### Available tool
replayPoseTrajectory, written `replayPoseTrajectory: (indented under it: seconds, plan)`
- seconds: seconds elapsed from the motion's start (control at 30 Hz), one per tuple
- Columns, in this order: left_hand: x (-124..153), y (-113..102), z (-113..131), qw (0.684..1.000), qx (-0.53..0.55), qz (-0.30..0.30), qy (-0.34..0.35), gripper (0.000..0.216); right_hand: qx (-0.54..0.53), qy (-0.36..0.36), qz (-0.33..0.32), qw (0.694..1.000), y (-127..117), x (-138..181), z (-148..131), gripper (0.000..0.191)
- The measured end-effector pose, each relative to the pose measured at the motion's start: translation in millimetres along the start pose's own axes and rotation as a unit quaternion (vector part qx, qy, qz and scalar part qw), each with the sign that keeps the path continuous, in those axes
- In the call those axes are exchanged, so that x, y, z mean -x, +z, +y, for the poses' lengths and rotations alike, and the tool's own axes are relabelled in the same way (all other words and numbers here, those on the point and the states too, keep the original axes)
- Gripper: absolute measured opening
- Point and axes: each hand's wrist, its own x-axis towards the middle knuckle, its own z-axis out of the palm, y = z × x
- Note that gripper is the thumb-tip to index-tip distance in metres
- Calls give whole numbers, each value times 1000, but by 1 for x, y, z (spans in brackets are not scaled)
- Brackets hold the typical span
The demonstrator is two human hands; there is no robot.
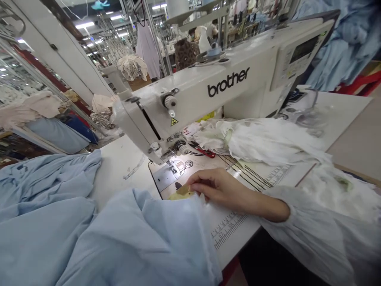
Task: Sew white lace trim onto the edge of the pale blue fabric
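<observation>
R hand (218, 190), grip together, pinching small pale-yellow fabric scrap (182, 193) at edge of crumpled pale-blue cotton cloth (133, 234), just beside steel needle plate (163, 176) of white Brother sewing machine (190, 99). Red-handled snips (202, 151), crumpled white fabric (262, 139) behind, on counter (119, 171). L hand not in view, grip can't tell.

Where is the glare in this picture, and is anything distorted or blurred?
Head view: glare on the shiny metal needle plate, under the white Brother sewing machine, whose arm looks bent by wide-angle distortion; the pale gathered sleeve at lower right looks blurred.
</observation>
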Motion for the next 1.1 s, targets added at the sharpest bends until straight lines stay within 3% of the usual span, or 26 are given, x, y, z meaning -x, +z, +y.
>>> replayPoseTrajectory:
  seconds: [0.1, 0.17, 0.27, 0.33, 0.47, 0.53, 0.63, 0.73, 0.87, 1.1]
  plan:
    - [-23, 9, 7, 993, -23, -78, 84, 36, 23, -5, 22, 999, -11, 8, 3, 16]
    - [-38, 16, 7, 972, -105, -112, 176, 43, 50, -15, 39, 998, -18, 16, 2, 17]
    - [-48, 24, -3, 904, -303, -73, 292, 56, 108, -51, 67, 991, -20, 32, -2, 22]
    - [-47, 26, -12, 884, -379, -35, 270, 57, 189, -106, 50, 975, -16, 41, -3, 24]
    - [-42, 23, -19, 905, -397, -7, 151, 52, 337, -182, -33, 923, -2, 45, 1, 33]
    - [-46, 22, -15, 915, -362, 9, 180, 49, 377, -198, -41, 904, 1, 38, 3, 40]
    - [-58, 22, -8, 914, -283, 27, 290, 44, 420, -223, -51, 878, 0, 27, 6, 41]
    - [-65, 27, -7, 923, -229, 21, 308, 39, 447, -232, -55, 862, -3, 19, 8, 44]
    - [-70, 29, -7, 944, -201, 10, 263, 32, 447, -225, -40, 865, -1, 16, 12, 44]
    - [-100, 28, 8, 974, -172, -78, 121, 20, 346, -169, -42, 922, -10, 16, 11, 34]
